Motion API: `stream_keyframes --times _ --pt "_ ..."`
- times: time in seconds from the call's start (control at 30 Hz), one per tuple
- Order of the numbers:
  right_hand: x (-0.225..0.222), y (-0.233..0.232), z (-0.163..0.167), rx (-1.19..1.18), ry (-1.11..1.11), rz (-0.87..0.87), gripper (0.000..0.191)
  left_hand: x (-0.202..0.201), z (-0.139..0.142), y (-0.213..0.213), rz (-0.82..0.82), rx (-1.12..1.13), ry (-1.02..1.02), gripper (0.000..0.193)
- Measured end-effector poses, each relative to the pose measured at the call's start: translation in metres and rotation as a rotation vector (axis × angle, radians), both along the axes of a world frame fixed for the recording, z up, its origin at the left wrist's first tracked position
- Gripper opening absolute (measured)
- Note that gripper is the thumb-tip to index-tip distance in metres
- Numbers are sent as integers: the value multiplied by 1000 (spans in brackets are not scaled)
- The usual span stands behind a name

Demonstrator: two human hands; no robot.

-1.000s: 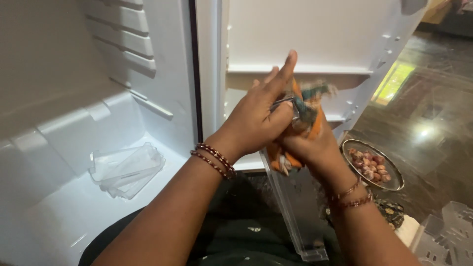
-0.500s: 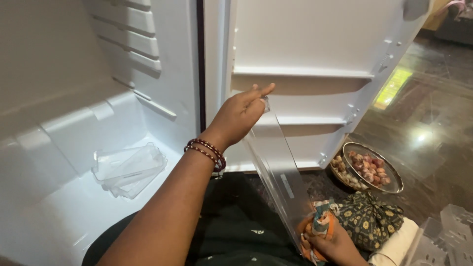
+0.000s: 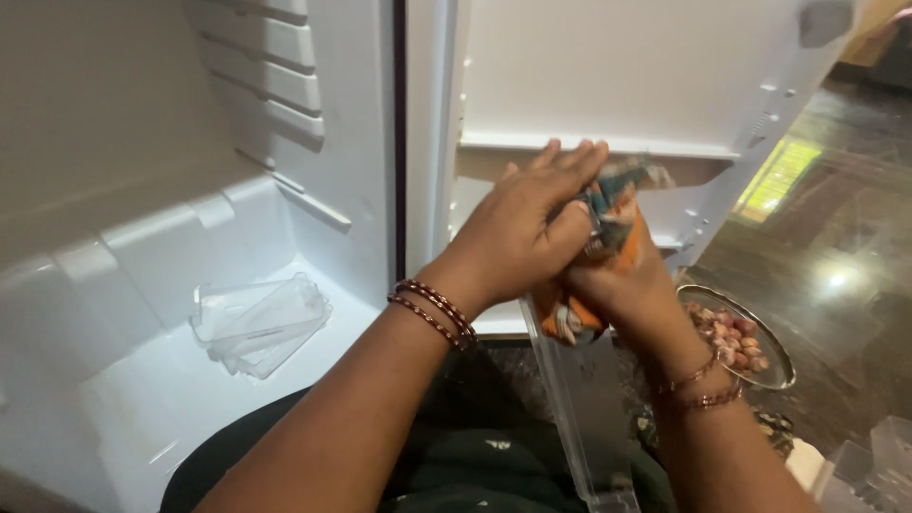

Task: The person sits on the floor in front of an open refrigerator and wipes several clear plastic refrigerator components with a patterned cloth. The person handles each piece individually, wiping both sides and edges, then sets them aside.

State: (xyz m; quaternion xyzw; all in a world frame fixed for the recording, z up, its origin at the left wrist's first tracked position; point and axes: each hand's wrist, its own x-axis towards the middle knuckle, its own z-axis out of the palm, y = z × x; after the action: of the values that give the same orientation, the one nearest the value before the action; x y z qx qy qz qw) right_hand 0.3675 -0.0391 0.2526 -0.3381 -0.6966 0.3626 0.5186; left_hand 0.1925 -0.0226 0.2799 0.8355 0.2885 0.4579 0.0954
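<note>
1 orange crumpled packet point(image 3: 581, 294) at frame centre, gripped by right hand point(image 3: 627, 285); left hand point(image 3: 518, 228) closed over its top; 1 bowl point(image 3: 774, 356) lower right.

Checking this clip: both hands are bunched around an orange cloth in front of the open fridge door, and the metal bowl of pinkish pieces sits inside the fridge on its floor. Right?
Not quite. The metal bowl of pinkish pieces sits outside the fridge, on the dark floor to the right of the door. The rest holds: the left hand and right hand are bunched around the orange cloth before the open fridge door. The head view shows it.
</note>
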Motion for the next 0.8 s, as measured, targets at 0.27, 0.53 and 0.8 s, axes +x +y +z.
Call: stream_keyframes --times 0.27,0.53,0.8 --pt "76 -49 -210 -291 -245 -360 42 -29 -15 10 474 -380 34 55" --pt "129 -78 -293 -274 -381 -441 33 -26 -20 22 236 -352 -273 55" --pt "115 -80 -195 -339 -104 -599 39 -9 -25 12 -412 -405 -603 39"
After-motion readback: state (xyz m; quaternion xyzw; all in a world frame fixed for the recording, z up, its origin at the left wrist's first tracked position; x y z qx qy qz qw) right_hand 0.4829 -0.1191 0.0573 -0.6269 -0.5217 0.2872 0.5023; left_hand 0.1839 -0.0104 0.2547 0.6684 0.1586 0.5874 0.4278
